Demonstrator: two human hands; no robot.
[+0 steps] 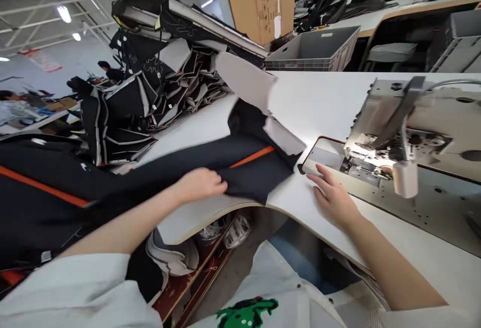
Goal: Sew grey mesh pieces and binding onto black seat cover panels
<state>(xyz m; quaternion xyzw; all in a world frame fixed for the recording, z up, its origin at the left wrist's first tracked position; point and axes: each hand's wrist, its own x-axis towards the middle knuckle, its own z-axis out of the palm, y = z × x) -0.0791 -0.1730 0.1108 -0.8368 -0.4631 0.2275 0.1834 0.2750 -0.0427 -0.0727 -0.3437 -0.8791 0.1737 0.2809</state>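
Note:
My left hand (203, 184) is closed on the near edge of a black fabric piece (259, 173) with an orange stripe. The fabric stretches across the white table from the left, and its far end folds up to show a grey backing (248, 78). Over the table beside the sewing machine (398, 152), my right hand (332, 195) has its fingers spread and holds nothing. Its fingertips are close to the corner of the machine's metal plate (323, 160). A lamp lights the needle area.
A tall heap of black and grey cut pieces (150, 77) stands at the back left. Behind the table are a grey plastic crate (311, 50) and a cardboard box (263, 5). The table's curved front edge (225, 210) lies close to my body. Other people sit far left.

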